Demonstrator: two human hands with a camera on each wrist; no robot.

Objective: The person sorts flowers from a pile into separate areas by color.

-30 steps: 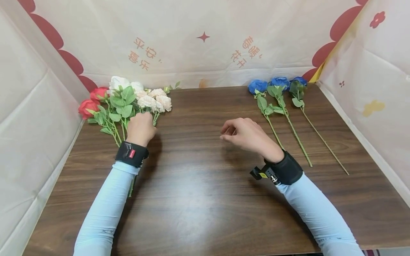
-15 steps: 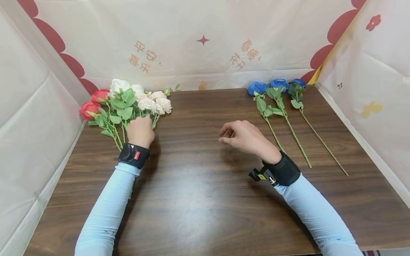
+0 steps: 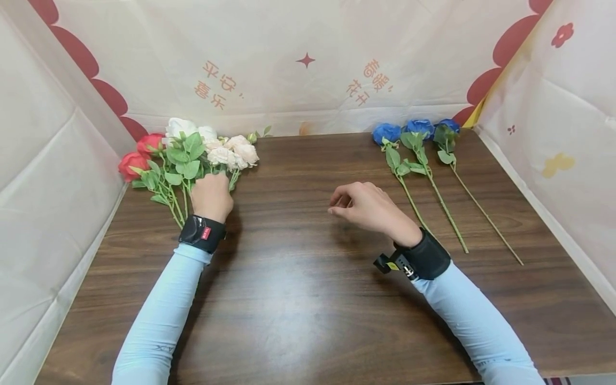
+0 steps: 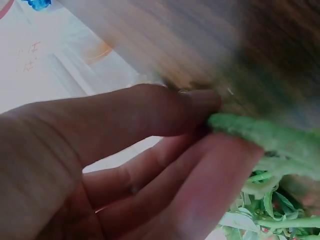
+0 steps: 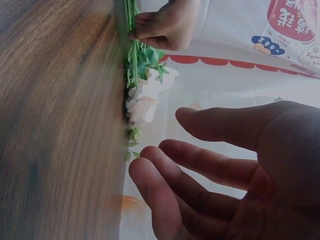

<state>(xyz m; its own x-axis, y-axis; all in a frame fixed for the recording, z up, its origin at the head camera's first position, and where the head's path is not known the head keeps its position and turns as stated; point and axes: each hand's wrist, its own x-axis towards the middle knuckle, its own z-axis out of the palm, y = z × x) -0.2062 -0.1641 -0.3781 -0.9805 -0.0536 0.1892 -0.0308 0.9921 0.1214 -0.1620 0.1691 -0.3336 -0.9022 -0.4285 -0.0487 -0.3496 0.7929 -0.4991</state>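
On the left of the table, my left hand [image 3: 212, 197] pinches a green flower stem [image 4: 265, 132] between thumb and fingertips, as the left wrist view shows. Pale pink flowers [image 3: 231, 155] lie just beyond that hand, beside white roses [image 3: 180, 127] with large green leaves. Farther left are red roses [image 3: 132, 166], their stems running toward my left wrist. My right hand [image 3: 370, 206] hovers over the table's middle right, fingers loosely bent and holding nothing. In the right wrist view, a gap shows between its thumb and fingertips.
Several blue roses [image 3: 386, 132] lie at the back right, their long stems pointing toward me beside my right forearm. A pale printed cloth [image 3: 308, 91] walls in the back and both sides of the brown wooden table [image 3: 289, 256].
The pale pink blooms have shifted slightly, with my left hand still at their stems. My right hand keeps its place and its loose shape. The head view has tilted a little.
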